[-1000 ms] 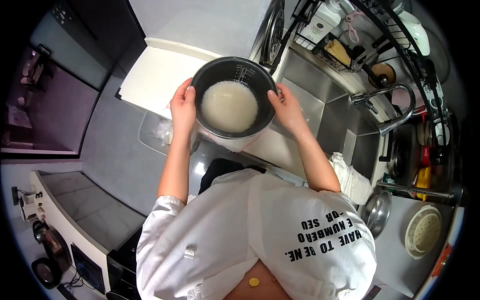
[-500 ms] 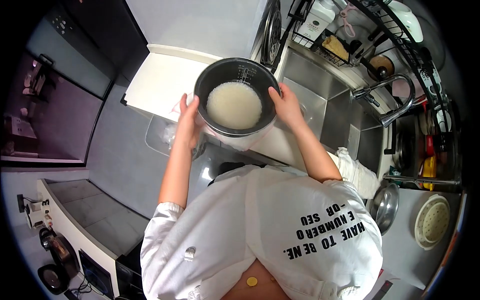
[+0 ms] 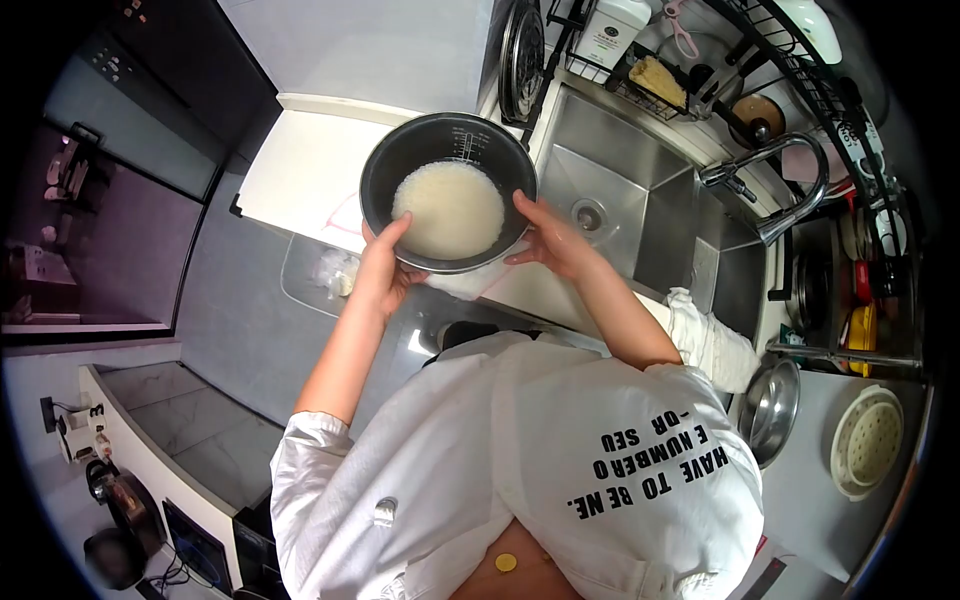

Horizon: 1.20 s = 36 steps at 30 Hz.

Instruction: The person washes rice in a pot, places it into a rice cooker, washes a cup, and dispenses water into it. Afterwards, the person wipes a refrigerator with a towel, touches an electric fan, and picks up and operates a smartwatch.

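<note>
Between my two hands is a dark rice cooker pot (image 3: 400, 150) with white level marks on its inner wall. Rice (image 3: 450, 208) in cloudy water covers its bottom. My left hand (image 3: 380, 268) grips the near left rim, thumb over the edge and fingers underneath. On the right side, my right hand (image 3: 552, 240) holds the rim with its thumb up and fingers spread below. A white cloth with pink trim (image 3: 468, 284) shows under the near side of the pot, over the counter edge.
A white counter (image 3: 300, 165) lies under and left of the pot. To the right is a steel sink (image 3: 610, 150) with a curved faucet (image 3: 800, 205). A dish rack (image 3: 790, 60) stands behind it. Below the counter edge sits a clear bin (image 3: 310, 285). A steel bowl (image 3: 772, 410) rests at right.
The pot has shifted left in view, along with both hands. My left hand has slid to the near rim, and my right hand has moved lower on its side.
</note>
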{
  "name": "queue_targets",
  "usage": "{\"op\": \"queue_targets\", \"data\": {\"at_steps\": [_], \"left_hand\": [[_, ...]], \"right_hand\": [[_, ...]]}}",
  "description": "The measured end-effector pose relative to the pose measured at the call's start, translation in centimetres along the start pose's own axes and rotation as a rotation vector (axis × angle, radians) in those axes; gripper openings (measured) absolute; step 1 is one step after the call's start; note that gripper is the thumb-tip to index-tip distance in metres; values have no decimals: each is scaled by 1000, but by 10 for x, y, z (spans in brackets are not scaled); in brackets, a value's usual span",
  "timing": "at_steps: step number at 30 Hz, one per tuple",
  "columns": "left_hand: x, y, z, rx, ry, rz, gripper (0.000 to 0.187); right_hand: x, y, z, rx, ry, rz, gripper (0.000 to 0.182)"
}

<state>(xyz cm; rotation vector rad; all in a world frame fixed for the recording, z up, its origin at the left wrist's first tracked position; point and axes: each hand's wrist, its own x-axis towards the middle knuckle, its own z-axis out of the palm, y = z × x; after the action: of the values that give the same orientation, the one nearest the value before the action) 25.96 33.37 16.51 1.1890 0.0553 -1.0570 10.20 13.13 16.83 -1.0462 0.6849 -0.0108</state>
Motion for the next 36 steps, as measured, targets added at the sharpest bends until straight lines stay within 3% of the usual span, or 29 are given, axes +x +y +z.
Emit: {"op": "queue_targets", "data": {"at_steps": [9,13,15,16,20,24,27,28,30,36], "left_hand": [[-18,-7,18,-138,63,-130,51],[-20,-24,23,-73,151,-62,50],[-20,-23,29,-52,194,79,50],[-19,-23,29,-53,197,83,50],[-16,-20,30,-6,177,48,46],[-17,-19,29,-117,101,-86,30],[-12,-22,26,-139,124,-59,22],[-10,-23,24,-138,125,-58,22],[-7,-19,22,-159,105,-125,50],[-18,-18,50,-56,137,-38,45]], "right_hand": [[2,6,-11,-67,-56,-2,90],[6,19,-31,-53,-117,-32,85],[0,23,-40,-68,-53,-26,82],[-5,25,-47,-84,20,-17,79],[-25,32,-85,-144,-61,-31,84],[-51,39,-107,-140,33,9,67],[-65,45,-118,-142,49,48,59],[-69,45,-121,-158,49,64,56],[-75,42,-125,-205,58,79,52],[-108,36,-164,-208,184,30,39]]}}
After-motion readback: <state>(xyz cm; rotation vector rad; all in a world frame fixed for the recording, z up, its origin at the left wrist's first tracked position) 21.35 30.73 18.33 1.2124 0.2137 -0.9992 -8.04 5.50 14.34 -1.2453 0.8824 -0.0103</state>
